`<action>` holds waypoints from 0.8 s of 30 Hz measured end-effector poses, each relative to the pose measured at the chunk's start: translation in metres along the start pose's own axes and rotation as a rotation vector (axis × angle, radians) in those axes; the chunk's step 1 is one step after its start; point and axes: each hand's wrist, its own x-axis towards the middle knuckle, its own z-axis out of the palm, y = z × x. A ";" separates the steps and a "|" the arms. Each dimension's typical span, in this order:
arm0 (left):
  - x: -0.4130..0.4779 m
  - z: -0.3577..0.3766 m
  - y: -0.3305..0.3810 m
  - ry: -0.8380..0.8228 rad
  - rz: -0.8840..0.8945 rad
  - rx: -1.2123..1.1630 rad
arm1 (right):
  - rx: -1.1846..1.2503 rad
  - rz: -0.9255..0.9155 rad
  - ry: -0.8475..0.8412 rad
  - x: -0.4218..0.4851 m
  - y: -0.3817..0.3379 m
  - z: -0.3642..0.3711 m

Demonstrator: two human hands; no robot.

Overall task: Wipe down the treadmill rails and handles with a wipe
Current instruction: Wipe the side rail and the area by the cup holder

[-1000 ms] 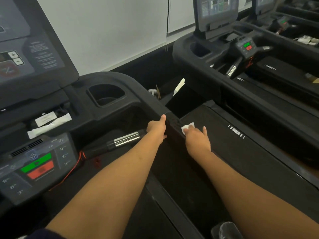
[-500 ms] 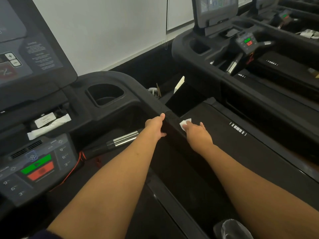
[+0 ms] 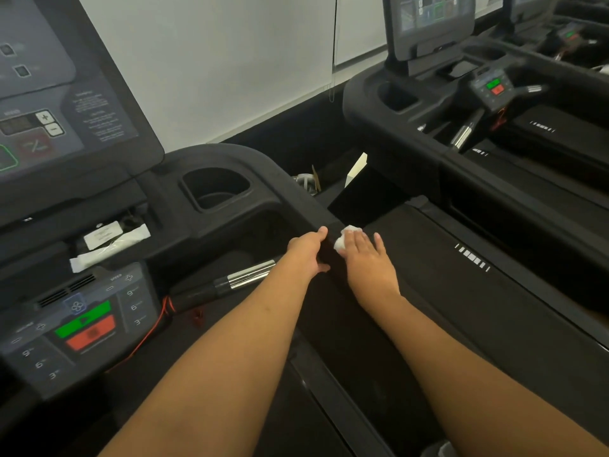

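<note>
On the rail (image 3: 306,209) | left hand (image 3: 306,250) grips it | right hand (image 3: 370,262) flat on wipe (image 3: 344,239), now nearer left

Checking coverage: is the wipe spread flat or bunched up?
Bunched: the wipe shows as a crumpled white wad under the right hand.

White paper packets (image 3: 112,245) lie far left of the fingers (image 3: 316,237), a red cord (image 3: 167,306) lower left, and a neighbouring treadmill's screen (image 3: 428,24) far upper right.
</note>
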 end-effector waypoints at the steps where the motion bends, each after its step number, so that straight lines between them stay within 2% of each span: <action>1: 0.001 0.000 0.000 0.007 -0.002 0.002 | -0.011 0.029 -0.006 -0.001 0.001 0.000; 5: 0.015 -0.001 0.000 0.019 -0.026 0.099 | 0.023 0.106 -0.059 0.017 -0.018 -0.005; 9: 0.019 0.000 0.001 0.031 -0.027 0.193 | 0.011 0.047 -0.022 0.029 -0.037 -0.005; 13: 0.007 0.000 0.000 -0.013 -0.004 0.082 | -0.072 -0.058 -0.009 0.000 -0.013 -0.005; 17: 0.011 -0.001 0.002 -0.026 -0.022 0.069 | -0.033 0.033 0.023 -0.021 0.015 -0.005; 20: 0.009 -0.003 0.004 -0.039 -0.032 0.079 | 0.017 0.074 -0.028 -0.005 -0.001 -0.006; 24: -0.012 -0.014 0.003 -0.056 0.021 0.017 | 0.028 0.012 0.019 0.018 -0.026 -0.003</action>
